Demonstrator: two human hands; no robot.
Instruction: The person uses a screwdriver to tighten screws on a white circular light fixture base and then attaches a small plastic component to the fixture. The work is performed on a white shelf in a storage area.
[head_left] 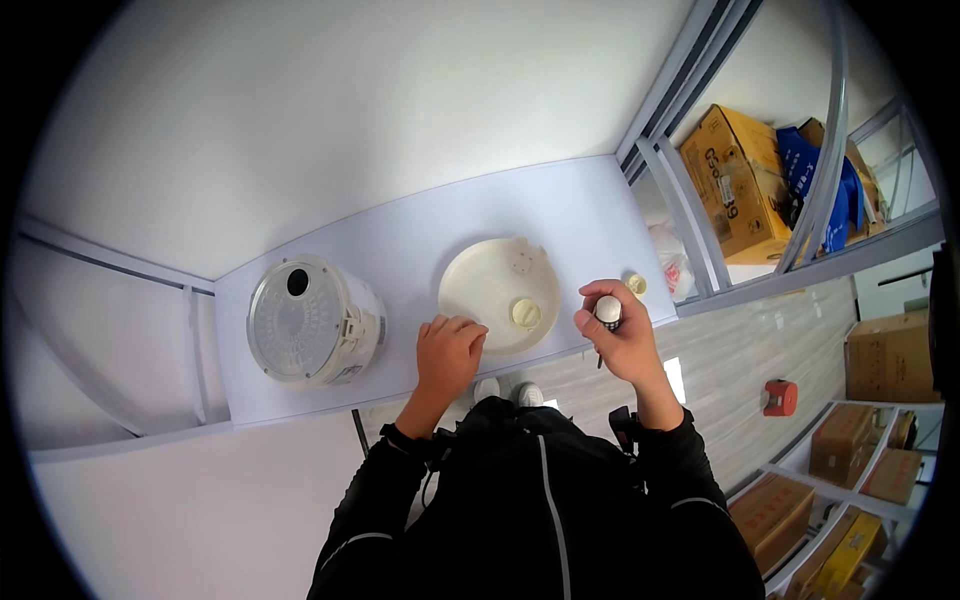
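A small white-topped object [608, 309] is being gripped by the right hand [628, 343], just right of the round cream tray [480, 285]. The left hand [447, 360] is being held with curled fingers at the tray's near-left rim; whether anything is being pinched there cannot be told. A round cream piece [526, 314] is being borne inside the tray, toward its near right side. By the table [575, 205], a smaller cream piece [636, 285] is being supported right of the tray, and a lidded white bucket [300, 325] well to its left.
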